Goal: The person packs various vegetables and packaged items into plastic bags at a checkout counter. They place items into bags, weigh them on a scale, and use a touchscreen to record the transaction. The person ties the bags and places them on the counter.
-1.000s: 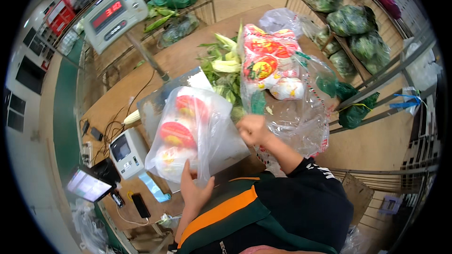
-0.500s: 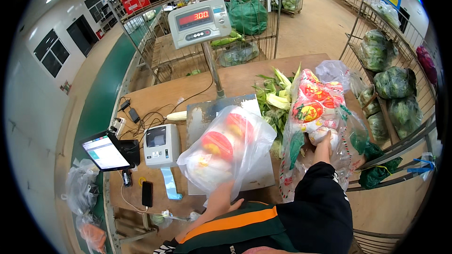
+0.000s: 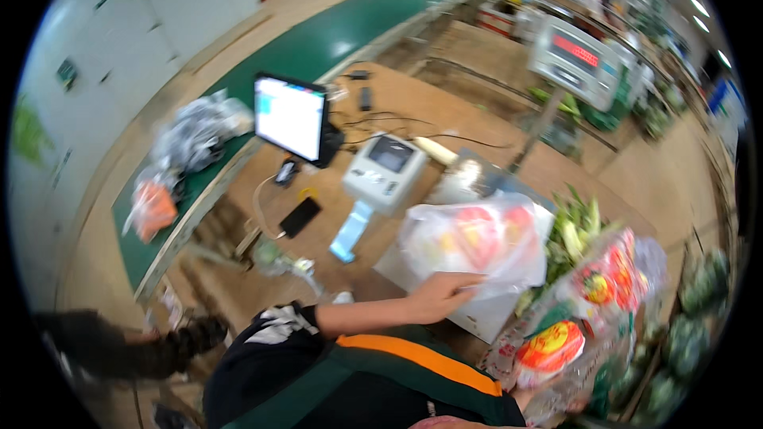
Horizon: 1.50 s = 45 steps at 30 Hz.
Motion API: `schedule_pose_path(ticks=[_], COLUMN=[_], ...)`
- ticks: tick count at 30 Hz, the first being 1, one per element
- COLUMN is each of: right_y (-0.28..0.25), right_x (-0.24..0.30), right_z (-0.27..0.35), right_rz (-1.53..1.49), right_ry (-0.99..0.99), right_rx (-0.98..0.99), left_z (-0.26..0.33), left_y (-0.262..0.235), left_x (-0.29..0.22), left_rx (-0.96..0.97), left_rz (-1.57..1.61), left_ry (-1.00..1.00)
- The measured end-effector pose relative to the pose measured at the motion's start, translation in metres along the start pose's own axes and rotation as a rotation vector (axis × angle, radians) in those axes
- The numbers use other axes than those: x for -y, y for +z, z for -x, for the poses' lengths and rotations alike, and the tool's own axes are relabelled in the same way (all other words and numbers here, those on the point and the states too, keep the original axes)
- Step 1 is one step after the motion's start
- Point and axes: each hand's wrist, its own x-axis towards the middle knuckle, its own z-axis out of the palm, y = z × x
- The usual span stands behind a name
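A translucent plastic bag (image 3: pixel 421 230) holding round packages with red and yellow print lies on the metal scale platform (image 3: pixel 477 314). My left hand (image 3: pixel 441 295) is closed at the bag's near edge, its fingers pinching the plastic. To the right, a larger clear bag (image 3: pixel 509 342) contains more packages of the same print. One round red-and-yellow package (image 3: pixel 552 347) sits at its near end. My right hand (image 3: pixel 523 396) is just below that package, mostly hidden by it and by the plastic, so its fingers do not show. The picture is blurred by motion.
Left of the scale are a label printer (image 3: pixel 385 171) with a blue label strip, a screen (image 3: pixel 290 115) and a phone (image 3: pixel 300 217). The scale display (image 3: pixel 576 59) stands on a post behind. Corn with green husks (image 3: pixel 576 230) lies between the bags. A blurred dark limb (image 3: pixel 127 345) shows lower left.
My view has swung left and tilted. My left hand has shifted to the bag's near edge. My right hand has drawn back toward me, and a red-and-yellow package now lies beside it.
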Motion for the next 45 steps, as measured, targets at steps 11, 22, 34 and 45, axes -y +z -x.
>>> schedule_pose_path(ticks=[11, 22, 34, 45], right_y=[0.208, 0.133, 0.288, 0.411], right_x=[-0.117, -0.071, 0.047, 0.100], right_z=[-0.064, -0.065, -0.222, -0.418], right_rz=[1.331, 1.710, 2.045, 2.311], right_ry=[-0.391, -1.283, -1.193, -2.214], right_rx=[0.775, 0.697, 0.730, -0.183], left_z=[0.014, 0.097, 0.105, 0.066], left_y=[0.038, -0.071, -0.297, -0.413], left_x=[-0.009, 0.108, 0.254, 0.322], left_rx=[0.102, -0.345, -1.062, -1.360], left_rz=[-0.417, -0.059, -0.457, -0.277], left_ry=[0.495, 0.179, -0.181, -0.308])
